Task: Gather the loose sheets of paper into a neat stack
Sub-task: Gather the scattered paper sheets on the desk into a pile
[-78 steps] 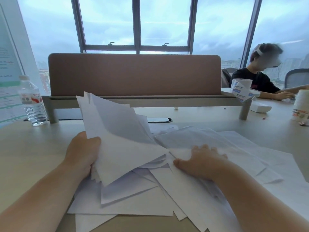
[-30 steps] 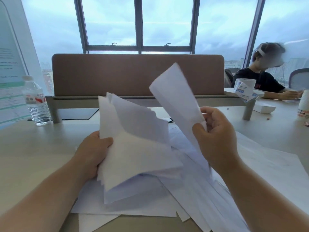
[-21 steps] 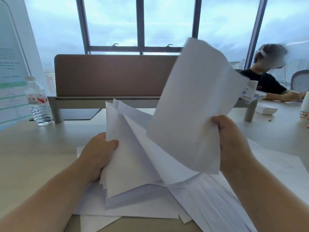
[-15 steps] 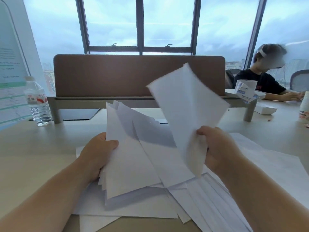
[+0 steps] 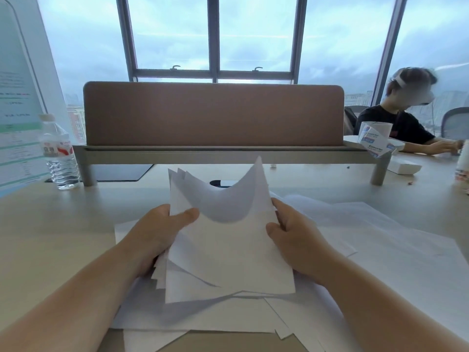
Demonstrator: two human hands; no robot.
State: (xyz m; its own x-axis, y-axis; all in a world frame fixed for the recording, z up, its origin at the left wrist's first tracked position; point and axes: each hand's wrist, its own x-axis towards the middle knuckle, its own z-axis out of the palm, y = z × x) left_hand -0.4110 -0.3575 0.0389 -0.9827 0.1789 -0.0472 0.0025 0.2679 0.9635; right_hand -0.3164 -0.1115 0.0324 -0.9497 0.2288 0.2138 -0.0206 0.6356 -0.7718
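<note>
Matt white paper sheets [image 5: 228,255], smooth pale wood-look table [image 5: 50,237], clear plastic bottle [image 5: 61,153]

Office: shared desk [image 5: 50,224] with divider panel [image 5: 213,114], tall windows [image 5: 213,34].

Beyond the hands, a brown partition screen [image 5: 213,114] stands across the pale worktop [image 5: 50,224] on a grey rail. Behind it, tall dark-framed windows [image 5: 214,36] show an overcast blue sky that gives soft, cool daylight. Far right of the hands, a grey office chair [image 5: 455,125] stands by the glass.
</note>
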